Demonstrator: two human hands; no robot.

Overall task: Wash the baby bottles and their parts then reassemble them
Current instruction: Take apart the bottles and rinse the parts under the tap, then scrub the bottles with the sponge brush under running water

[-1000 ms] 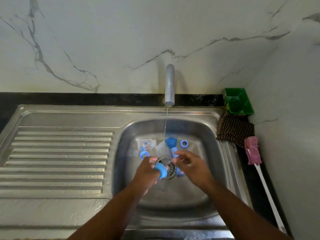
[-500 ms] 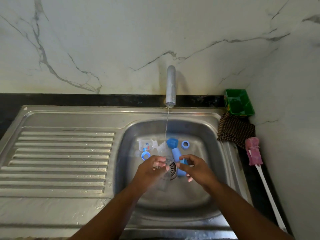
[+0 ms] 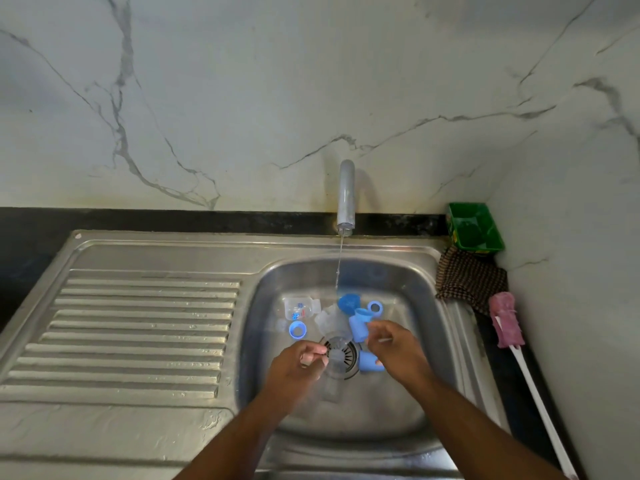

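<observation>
Clear part (image 3: 334, 367): see-through, cup-like and blurred. It is held low over the drain strainer (image 3: 350, 351), in the front half of the sink (image 3: 263, 306). Which bottle piece it is cannot be told.

Left hand (image 3: 298, 363): fingers curled, gripping the clear part at its left edge.

Right hand (image 3: 396, 351): across the drain from the left hand, and the two hands are apart. Its fingers are bent, with the thumb tip just beside a blue tube-shaped piece (image 3: 358, 327). Whether it holds anything cannot be told. A second blue piece (image 3: 370, 362) lies on the basin floor under its palm edge.

Other parts lie on the basin floor behind the hands:
- a clear bottle (image 3: 300, 307) with printed markings, on its side at the left
- a blue ring (image 3: 297, 330) just in front of that bottle
- a clear soft-looking piece (image 3: 329, 318) between the ring and the blue tube-shaped piece
- a blue dome cap (image 3: 348, 302) (the water lands about here)
- a smaller blue ring (image 3: 374, 307) to the cap's right

The tap (image 3: 346, 195) is at the back centre, with a thin stream (image 3: 338, 268) running from it. A ribbed drainboard (image 3: 138, 327) sits to the left of the basin, with wet patches near its front edge.

In the right corner a green tub (image 3: 474, 228) stands against the wall, and a checked cloth (image 3: 471, 278) is bunched in front of it. A bottle brush (image 3: 505, 320) with a pink head lies along the counter, its white handle pointing toward the viewer. The wall behind is pale marble.
</observation>
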